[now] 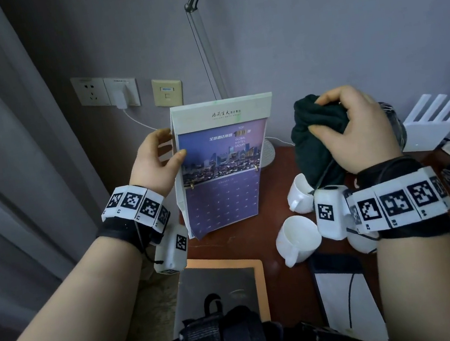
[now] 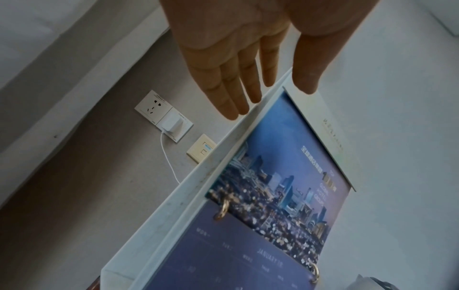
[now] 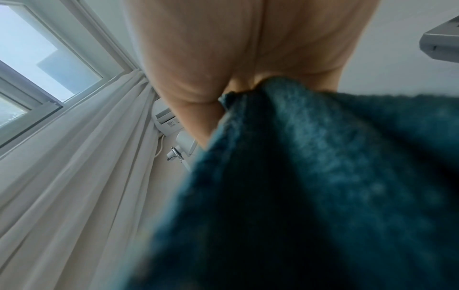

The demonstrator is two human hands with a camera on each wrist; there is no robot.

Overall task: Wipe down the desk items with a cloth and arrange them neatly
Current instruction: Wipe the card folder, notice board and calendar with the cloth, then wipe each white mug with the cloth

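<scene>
Left hand [image 1: 156, 162]: pinches the left edge of the desk calendar, thumb on the printed face, fingers [image 2: 231, 88] extended flat behind the white backing board.
Right hand [image 1: 356, 128]: clenched round a bunched dark teal cloth, raised above the bench and apart from the calendar.
Bench [image 1: 259, 237]: reddish-brown wood, its far edge against the grey wall.
Desk calendar [image 1: 223, 164]: upright, near the far left corner of the bench; whether its foot touches the bench I cannot tell. White stand, city-skyline picture above a purple January grid, two gold rings joining the pages.
Cloth [image 1: 315, 143]: hangs from the right fist over the middle of the bench, above the mugs.
Tray [image 1: 220, 286]: dark, pale-rimmed, at the near left edge of the bench.
Router [image 1: 431, 124]: white, with upright antennas, at the far right edge.
Mugs [image 1: 297, 238]: white, clustered mid-bench, two lying on their sides with handles toward the near edge.
Wall sockets [image 1: 105, 91]: left of the calendar, one with a white charger plugged in.
</scene>
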